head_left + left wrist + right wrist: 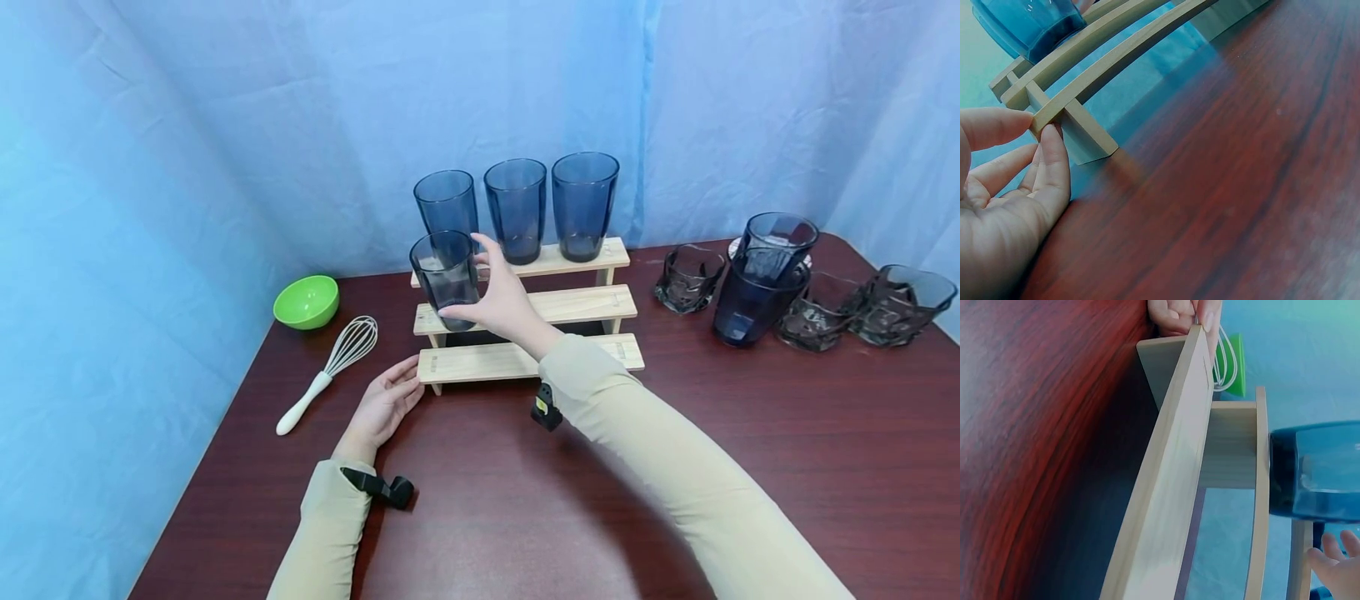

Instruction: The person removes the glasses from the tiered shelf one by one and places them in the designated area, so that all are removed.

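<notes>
Evidently, we find the right hand (pixel 504 304) curled around the glass (pixel 446 268) on the middle step, while the left hand's (pixel 384 406) straight fingers (pixel 1054 164) brace the wooden rack (pixel 525 360) steady at its lowest end.

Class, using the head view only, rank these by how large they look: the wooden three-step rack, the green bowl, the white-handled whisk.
1. Wooden rack, plainly largest.
2. Whisk, longer than the bowl is wide, though thin.
3. Green bowl, smallest; it sits slightly farther from the camera, so its place against the whisk is less sure.

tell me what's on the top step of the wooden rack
Three tall blue glasses stand upright in a row on the top step of the rack. The glass that the right hand grips covers the leftmost one's base.
</notes>
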`<state>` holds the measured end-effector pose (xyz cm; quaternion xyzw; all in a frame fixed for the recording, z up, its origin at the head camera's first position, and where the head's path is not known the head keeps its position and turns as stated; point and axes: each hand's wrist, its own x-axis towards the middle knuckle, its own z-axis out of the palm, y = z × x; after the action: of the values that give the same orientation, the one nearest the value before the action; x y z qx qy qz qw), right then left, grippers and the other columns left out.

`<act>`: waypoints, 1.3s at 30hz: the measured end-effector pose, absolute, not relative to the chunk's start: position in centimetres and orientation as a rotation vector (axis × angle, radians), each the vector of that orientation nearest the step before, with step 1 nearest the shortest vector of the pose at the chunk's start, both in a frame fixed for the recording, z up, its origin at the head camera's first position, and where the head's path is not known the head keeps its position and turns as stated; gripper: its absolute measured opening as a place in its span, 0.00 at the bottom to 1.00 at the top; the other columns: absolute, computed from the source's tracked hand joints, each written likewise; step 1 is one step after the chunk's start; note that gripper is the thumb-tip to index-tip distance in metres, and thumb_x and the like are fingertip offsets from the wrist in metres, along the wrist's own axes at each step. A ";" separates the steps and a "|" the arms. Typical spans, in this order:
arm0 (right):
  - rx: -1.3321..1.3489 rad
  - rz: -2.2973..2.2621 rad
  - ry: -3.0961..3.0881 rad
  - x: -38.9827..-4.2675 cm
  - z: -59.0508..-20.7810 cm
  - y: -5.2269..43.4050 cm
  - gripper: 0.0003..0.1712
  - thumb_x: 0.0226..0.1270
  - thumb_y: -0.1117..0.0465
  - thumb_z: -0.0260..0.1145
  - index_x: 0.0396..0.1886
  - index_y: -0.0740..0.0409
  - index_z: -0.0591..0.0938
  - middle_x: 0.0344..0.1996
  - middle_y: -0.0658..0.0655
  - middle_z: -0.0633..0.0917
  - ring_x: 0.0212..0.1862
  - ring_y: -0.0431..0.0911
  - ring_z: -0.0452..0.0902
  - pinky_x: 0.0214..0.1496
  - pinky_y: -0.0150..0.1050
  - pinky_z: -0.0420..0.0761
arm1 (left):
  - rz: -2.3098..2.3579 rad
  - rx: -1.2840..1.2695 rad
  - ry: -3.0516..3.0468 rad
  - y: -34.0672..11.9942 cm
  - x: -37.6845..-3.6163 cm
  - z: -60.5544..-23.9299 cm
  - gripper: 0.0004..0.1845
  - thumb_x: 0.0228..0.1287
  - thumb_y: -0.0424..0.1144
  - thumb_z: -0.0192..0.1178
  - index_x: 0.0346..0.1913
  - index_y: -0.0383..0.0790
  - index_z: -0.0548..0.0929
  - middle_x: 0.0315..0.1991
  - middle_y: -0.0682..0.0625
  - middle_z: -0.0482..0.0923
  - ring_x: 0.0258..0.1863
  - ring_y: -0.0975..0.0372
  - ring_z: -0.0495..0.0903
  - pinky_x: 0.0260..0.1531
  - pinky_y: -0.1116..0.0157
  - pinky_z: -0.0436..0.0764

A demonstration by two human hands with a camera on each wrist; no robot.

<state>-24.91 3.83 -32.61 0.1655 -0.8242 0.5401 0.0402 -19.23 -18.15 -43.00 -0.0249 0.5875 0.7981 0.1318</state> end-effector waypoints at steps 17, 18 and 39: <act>0.501 1.634 -2.444 -24.7 -33.1 2.4 0.60 0.49 0.53 0.76 0.74 0.35 0.47 0.65 0.61 0.66 0.65 0.53 0.65 0.59 0.53 0.72 | 2.308 -0.081 1.689 -18.1 -19.1 -42.9 0.30 0.69 0.22 0.40 0.73 0.30 0.51 0.68 0.36 0.54 0.43 0.72 0.77 0.44 0.76 0.76; 0.502 1.625 -2.444 -24.7 -33.2 2.4 0.59 0.49 0.53 0.76 0.74 0.36 0.47 0.65 0.61 0.66 0.65 0.53 0.65 0.59 0.52 0.73 | 2.309 -0.082 1.686 -18.1 -19.1 -42.9 0.30 0.69 0.22 0.40 0.73 0.30 0.51 0.69 0.36 0.53 0.43 0.72 0.77 0.44 0.76 0.76; 0.528 1.555 -2.405 -24.3 -33.8 3.4 0.60 0.44 0.52 0.79 0.72 0.39 0.52 0.56 0.59 0.74 0.55 0.52 0.74 0.53 0.50 0.77 | 2.320 -0.080 1.685 -18.0 -19.2 -42.9 0.30 0.69 0.21 0.40 0.72 0.29 0.51 0.68 0.35 0.53 0.42 0.72 0.77 0.43 0.76 0.76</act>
<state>-24.30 3.37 -33.79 0.1800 -0.8205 0.5304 0.1143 -19.22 -18.04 -42.94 -0.0275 0.5819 0.8013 0.1362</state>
